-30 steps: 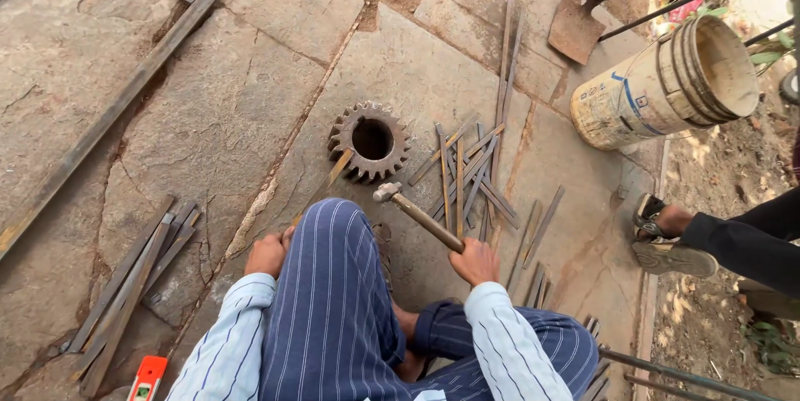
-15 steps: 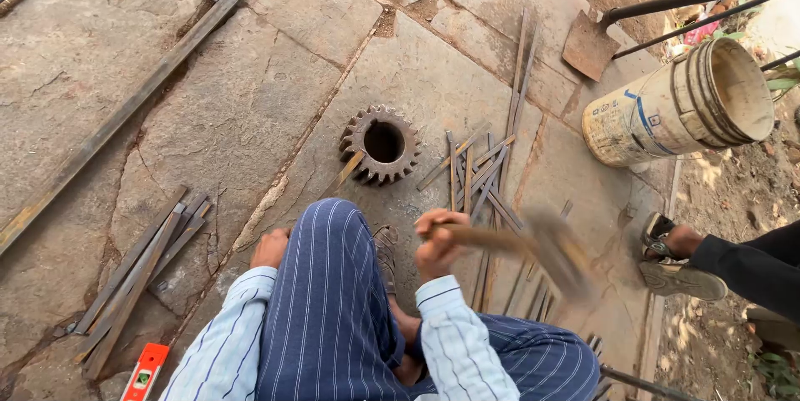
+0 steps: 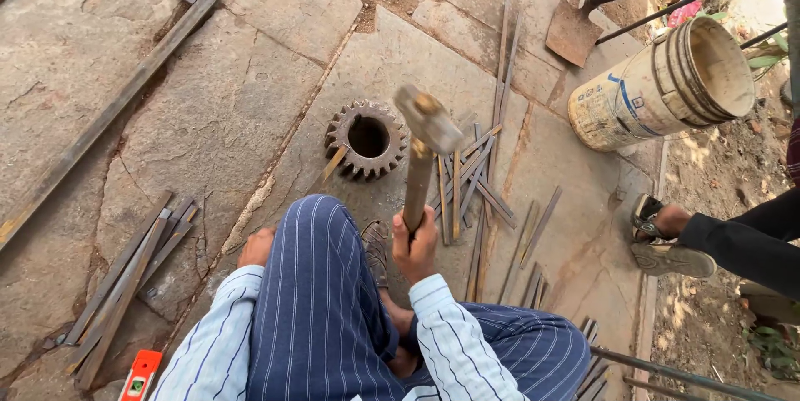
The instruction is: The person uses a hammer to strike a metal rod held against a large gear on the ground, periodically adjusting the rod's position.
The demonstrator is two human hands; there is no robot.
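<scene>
hammer stands raised, head up, above the stone floor, its wooden handle gripped in the right hand, whose grip is wrapped tight round the lower end. left hand lies behind the striped knee, near a thin metal strip that leans on the toothed gear; its grip i cannot tell. flat metal strips lie scattered just beside the gear, a tipped bucket and another person's sandalled foot well apart.

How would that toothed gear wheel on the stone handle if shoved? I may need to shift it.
The gear wheel looks like thick rusty metal, so probably heavy and rigid. Lying flat, it should scrape along rather than roll.
</scene>
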